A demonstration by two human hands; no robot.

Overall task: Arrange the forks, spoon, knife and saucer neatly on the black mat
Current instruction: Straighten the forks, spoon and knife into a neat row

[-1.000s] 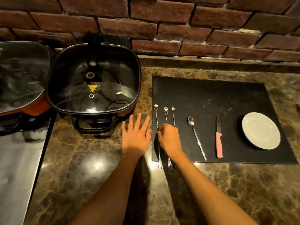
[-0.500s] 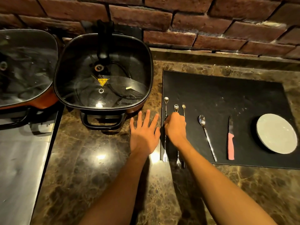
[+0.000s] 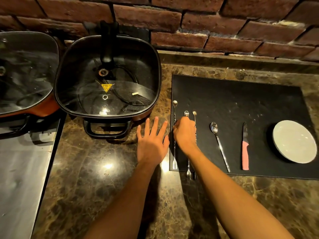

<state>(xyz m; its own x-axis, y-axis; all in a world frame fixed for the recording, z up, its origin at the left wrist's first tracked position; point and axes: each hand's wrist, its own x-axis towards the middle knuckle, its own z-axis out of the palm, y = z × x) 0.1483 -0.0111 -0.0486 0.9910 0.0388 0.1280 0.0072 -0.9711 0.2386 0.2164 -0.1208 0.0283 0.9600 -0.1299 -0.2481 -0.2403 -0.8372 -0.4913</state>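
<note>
A black mat (image 3: 233, 100) lies on the marble counter. Along its left side lie three long thin forks, tines toward me: the leftmost fork (image 3: 174, 157), a middle fork (image 3: 186, 113) and a third fork (image 3: 194, 112). The tines of the last two hang past the mat's front edge. Further right are a spoon (image 3: 219, 144), a pink-handled knife (image 3: 245, 152) and a white saucer (image 3: 294, 141). My right hand (image 3: 184, 133) is curled over the forks' shafts, thumb and fingers pinching the leftmost fork. My left hand (image 3: 151, 144) rests flat on the counter beside the mat, fingers spread.
A square electric pan with a glass lid (image 3: 107, 78) stands left of the mat, its handle (image 3: 107, 131) facing me. A second lidded pan (image 3: 25, 75) sits at the far left above a steel surface (image 3: 20, 169). A brick wall (image 3: 189, 23) runs behind.
The leftmost fork has slid away from me under my right hand; its tines now lie on the mat instead of past its front edge. My left hand has stayed flat.
</note>
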